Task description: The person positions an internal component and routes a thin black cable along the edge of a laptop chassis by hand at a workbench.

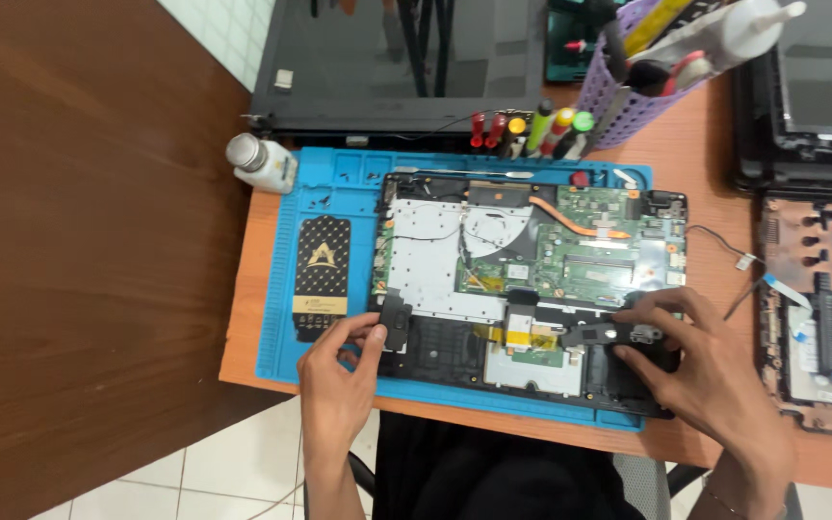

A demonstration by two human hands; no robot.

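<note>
Opened laptop base lies on the blue work mat on the table, green circuit board and silver shield plate exposed. The left hand pinches the small black speaker box at the base's near-left corner, thumb and fingers closed on it. The right hand has fingers curled around the long black speaker bar at the near-right, gripping it just above the casing. This looks like the step of handling the speaker pair at the front edge. The next move likely calls for both ends moving together, gently, minding the thin wiring between.
</note>
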